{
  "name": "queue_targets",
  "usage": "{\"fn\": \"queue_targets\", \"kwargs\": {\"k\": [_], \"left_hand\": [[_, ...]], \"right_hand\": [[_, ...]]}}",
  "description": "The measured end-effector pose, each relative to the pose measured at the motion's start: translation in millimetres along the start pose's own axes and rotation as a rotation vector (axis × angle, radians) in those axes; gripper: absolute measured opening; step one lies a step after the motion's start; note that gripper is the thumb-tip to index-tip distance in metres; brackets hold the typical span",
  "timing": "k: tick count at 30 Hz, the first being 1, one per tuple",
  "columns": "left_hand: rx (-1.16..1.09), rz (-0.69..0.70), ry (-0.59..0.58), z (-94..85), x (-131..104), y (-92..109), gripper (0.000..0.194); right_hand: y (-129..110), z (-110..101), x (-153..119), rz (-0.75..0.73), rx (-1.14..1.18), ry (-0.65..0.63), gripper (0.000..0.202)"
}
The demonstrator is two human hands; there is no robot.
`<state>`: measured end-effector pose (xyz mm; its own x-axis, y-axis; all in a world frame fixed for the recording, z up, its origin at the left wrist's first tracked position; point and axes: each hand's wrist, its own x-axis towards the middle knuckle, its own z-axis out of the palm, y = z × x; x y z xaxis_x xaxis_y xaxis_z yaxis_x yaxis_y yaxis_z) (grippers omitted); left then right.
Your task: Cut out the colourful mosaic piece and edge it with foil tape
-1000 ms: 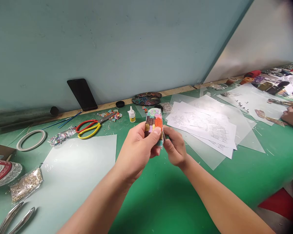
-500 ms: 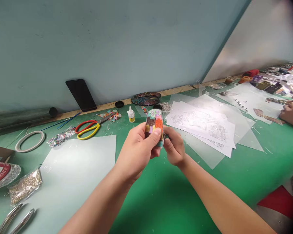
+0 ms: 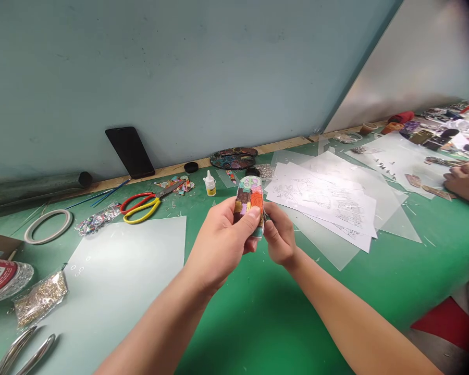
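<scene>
My left hand (image 3: 229, 234) is closed round a flat, brightly patterned piece with a rounded top (image 3: 250, 195), its thumb lying across the front. The piece has patches of red, brown, yellow, purple and mint green, with a pale edge. At its right edge my right hand (image 3: 280, 234) is closed, thumb against the bent fingers. What that hand pinches is mostly hidden; a thin dark sliver shows there. Just beyond the hands stand a small white glue bottle (image 3: 210, 185) and a round black lid (image 3: 252, 172).
Scissors with red and yellow handles (image 3: 141, 207) lie left of the hands, beside a frosted sheet (image 3: 136, 255). Line drawings on paper (image 3: 320, 195) lie right. A phone (image 3: 130, 152) leans on the wall. Metal pliers (image 3: 23, 351) are front left. Another person's hand (image 3: 467, 182) is far right.
The patterned piece has shifted slightly to the right within my hands. Both hands keep nearly the same place and grip. The other person's hand at the far right has moved a little.
</scene>
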<state>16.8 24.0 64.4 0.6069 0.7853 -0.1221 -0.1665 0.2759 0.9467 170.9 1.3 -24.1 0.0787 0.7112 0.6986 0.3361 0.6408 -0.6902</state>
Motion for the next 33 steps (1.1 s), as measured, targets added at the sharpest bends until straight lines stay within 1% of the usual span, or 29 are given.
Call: {"fn": "queue_targets", "kwargs": {"k": [5, 11, 17, 23, 28, 33], "left_hand": [[0.029, -0.003, 0.002, -0.4, -0.1, -0.4, 0.020], [0.024, -0.017, -0.003, 0.7, -0.4, -0.3, 0.020], [-0.010, -0.028, -0.011, 3.2, -1.2, -0.1, 0.019], [0.011, -0.030, 0.003, 4.3, -1.8, 0.6, 0.020], [-0.002, -0.021, -0.004, 6.0, -2.1, 0.7, 0.020], [-0.029, -0.031, -0.009, 7.0, -2.2, -1.6, 0.020]], "right_hand": [[0.8, 0.3, -0.8, 0.030, 0.022, 0.012, 0.028], [2.5, 0.0, -1.4, 0.048, 0.000, 0.026, 0.032], [4.5, 0.1, -3.0, 0.060, 0.018, 0.042, 0.030], [7.3, 1.9, -6.0, 0.153, 0.047, 0.048, 0.038], [9.1, 2.1, -7.3, 0.136, 0.070, 0.061, 0.035], [12.2, 2.6, -9.8, 0.186, 0.067, 0.076, 0.040]]}}
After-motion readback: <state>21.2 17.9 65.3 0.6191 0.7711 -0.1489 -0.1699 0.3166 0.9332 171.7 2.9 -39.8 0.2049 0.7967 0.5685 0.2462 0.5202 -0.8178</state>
